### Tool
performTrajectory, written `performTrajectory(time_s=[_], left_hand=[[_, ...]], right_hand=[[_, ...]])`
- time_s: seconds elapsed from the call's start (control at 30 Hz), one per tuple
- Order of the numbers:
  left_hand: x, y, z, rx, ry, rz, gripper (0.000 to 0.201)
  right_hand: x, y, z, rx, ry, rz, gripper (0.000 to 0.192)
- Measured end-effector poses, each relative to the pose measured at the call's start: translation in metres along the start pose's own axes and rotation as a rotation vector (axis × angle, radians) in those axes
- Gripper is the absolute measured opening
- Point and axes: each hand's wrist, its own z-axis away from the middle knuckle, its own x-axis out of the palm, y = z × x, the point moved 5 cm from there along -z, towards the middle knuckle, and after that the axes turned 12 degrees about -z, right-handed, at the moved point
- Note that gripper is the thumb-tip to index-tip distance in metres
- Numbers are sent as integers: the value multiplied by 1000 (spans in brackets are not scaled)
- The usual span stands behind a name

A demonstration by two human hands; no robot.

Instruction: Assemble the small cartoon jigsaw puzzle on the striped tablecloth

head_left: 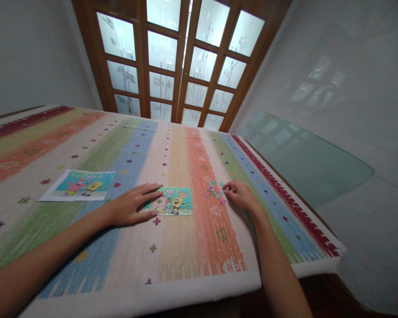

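A partly assembled jigsaw puzzle (pixel 181 205) with cartoon figures on a teal ground lies flat in front of me. Its left part shows gaps where the tablecloth or backing is visible. My left hand (pixel 132 205) rests flat with fingers spread, the fingertips on the puzzle's left edge. To the right is a small heap of loose puzzle pieces (pixel 214 191). My right hand (pixel 237 192) is at the heap's right side, thumb and index finger pinched together. Whatever is between those fingertips is too small to make out.
A printed reference picture (pixel 82 184) of the same cartoon lies to the left on the striped tablecloth (pixel 179 247). The table's front edge runs close to me. Beyond the table are wooden doors (pixel 142 66) with frosted panes, and a glass panel (pixel 301 154) is at the right wall.
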Motion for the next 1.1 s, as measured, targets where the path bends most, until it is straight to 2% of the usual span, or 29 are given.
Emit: performTrajectory(time_s=[0.1,0.17,0.33,0.5,0.63,0.77,0.9,1.1], left_hand=[[0,0,0,2,7,1,59],[0,0,0,5,6,-2,59],[0,0,0,-4,5,-3,60],[-1,1,-1,0,5,-11,60],[-2,2,-2,8,17,3,60],[-2,2,-1,3,23,7,58],[-1,1,-1,3,25,11,58],[-1,0,0,1,21,18,59]], right_hand=[[1,2,-2,-25,114,66,21],[6,4,-4,-13,143,70,23],[19,7,-6,17,128,45,10],[18,9,-9,37,135,0,14],[18,10,-9,58,129,-62,8],[24,6,-8,85,72,-270,13],[32,-13,-6,49,-47,-537,21],[43,-33,0,63,-162,-536,26]])
